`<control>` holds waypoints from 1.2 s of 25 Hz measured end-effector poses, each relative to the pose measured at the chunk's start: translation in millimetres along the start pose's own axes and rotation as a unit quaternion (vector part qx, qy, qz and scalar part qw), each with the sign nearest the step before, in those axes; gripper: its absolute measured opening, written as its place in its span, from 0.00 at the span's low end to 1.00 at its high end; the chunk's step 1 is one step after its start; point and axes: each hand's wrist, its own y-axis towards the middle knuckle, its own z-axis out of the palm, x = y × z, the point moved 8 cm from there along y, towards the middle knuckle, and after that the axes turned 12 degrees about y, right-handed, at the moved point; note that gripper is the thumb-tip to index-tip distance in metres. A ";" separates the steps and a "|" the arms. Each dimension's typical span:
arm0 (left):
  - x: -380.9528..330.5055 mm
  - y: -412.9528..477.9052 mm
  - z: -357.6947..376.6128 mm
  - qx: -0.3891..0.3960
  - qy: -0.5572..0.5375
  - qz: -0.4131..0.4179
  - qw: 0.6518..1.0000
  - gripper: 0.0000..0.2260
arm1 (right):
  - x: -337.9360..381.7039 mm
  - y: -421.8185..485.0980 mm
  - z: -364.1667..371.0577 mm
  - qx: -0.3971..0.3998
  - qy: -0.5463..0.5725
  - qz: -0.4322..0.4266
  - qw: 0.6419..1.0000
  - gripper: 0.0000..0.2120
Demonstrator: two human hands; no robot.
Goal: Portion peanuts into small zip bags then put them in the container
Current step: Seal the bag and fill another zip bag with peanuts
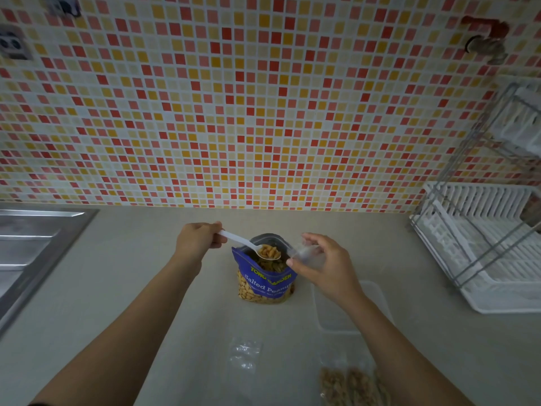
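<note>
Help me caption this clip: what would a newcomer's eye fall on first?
The red, orange and cream mosaic wall fills the upper half. At the middle of the counter stands a blue Salted Peanuts bag. The left hand holds a white plastic spoon heaped with peanuts over its mouth, and the right hand pinches a small clear zip bag beside it.

Counter [146, 273] bears peanut bag [265, 284], container [329, 315], zip bags [244, 357], rack [483, 259].
</note>
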 end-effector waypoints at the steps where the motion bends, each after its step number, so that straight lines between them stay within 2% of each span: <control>1: -3.6 -0.3 -5.0 -0.008 -0.003 0.004 1.000 0.12 | 2.3 0.8 3.7 0.008 -0.023 -0.014 1.000 0.29; 4: -23.9 -4.3 -17.2 -0.019 -0.030 0.028 0.999 0.11 | 6.8 2.9 13.0 0.016 -0.065 -0.028 0.997 0.29; 6: -42.1 -12.3 -20.3 -0.016 -0.033 0.061 0.997 0.11 | 8.6 4.5 17.6 0.009 -0.054 -0.020 0.998 0.29; 9: -79.2 -40.4 -17.7 -0.024 0.054 0.204 0.977 0.10 | 13.4 5.6 22.9 -0.020 0.003 -0.012 1.000 0.28; 10: -93.6 -56.7 -14.5 -0.032 0.111 0.280 0.953 0.10 | 15.4 5.9 24.2 -0.035 0.025 -0.014 0.999 0.28; 12: -116.6 -90.5 -9.1 -0.064 0.205 0.421 0.881 0.10 | 17.6 6.9 27.0 -0.060 0.069 -0.011 0.996 0.27; 14: -129.6 -110.3 -17.8 -0.121 0.220 0.493 0.833 0.11 | 18.2 8.4 27.9 -0.076 0.095 -0.008 0.993 0.26; 15: -133.3 -111.2 -27.8 -0.149 0.198 0.494 0.834 0.11 | 17.8 9.1 26.9 -0.082 0.104 -0.005 0.991 0.26; 17: -129.0 -93.4 -44.9 -0.161 0.129 0.437 0.875 0.10 | 15.0 8.6 22.2 -0.090 0.118 0.006 0.989 0.26; 19: -113.2 -68.4 -42.4 -0.116 0.120 0.374 0.912 0.10 | 10.6 6.0 15.7 -0.096 0.124 0.018 0.987 0.25; 20: -104.8 -60.1 -31.9 -0.080 0.161 0.365 0.913 0.11 | 7.8 4.2 13.0 -0.097 0.125 0.026 0.987 0.25; 21: -94.9 -55.0 -16.8 -0.046 0.230 0.372 0.898 0.11 | 5.3 2.4 11.1 -0.096 0.123 0.033 0.987 0.25; 22: -84.7 -53.5 -0.4 -0.028 0.323 0.387 0.863 0.12 | 3.2 0.6 10.5 -0.089 0.117 0.038 0.988 0.25; 24: -65.3 -56.1 31.8 -0.038 0.513 0.422 0.746 0.13 | -1.1 -1.3 13.1 -0.064 0.101 0.049 0.992 0.25; 25: -56.1 -56.5 44.3 -0.038 0.562 0.423 0.710 0.13 | -4.4 -1.8 15.9 -0.048 0.097 0.059 0.992 0.26; 26: -47.9 -53.6 53.1 -0.030 0.572 0.408 0.711 0.13 | -6.8 -2.1 18.5 -0.034 0.096 0.069 0.992 0.27; 27: -41.3 -48.3 56.8 -0.020 0.550 0.383 0.742 0.13 | -8.9 -2.2 20.4 -0.024 0.096 0.078 0.992 0.27; 30: -26.4 -22.1 48.6 0.002 0.393 0.243 0.887 0.14 | -12.4 -2.4 19.2 -0.023 0.106 0.094 0.990 0.25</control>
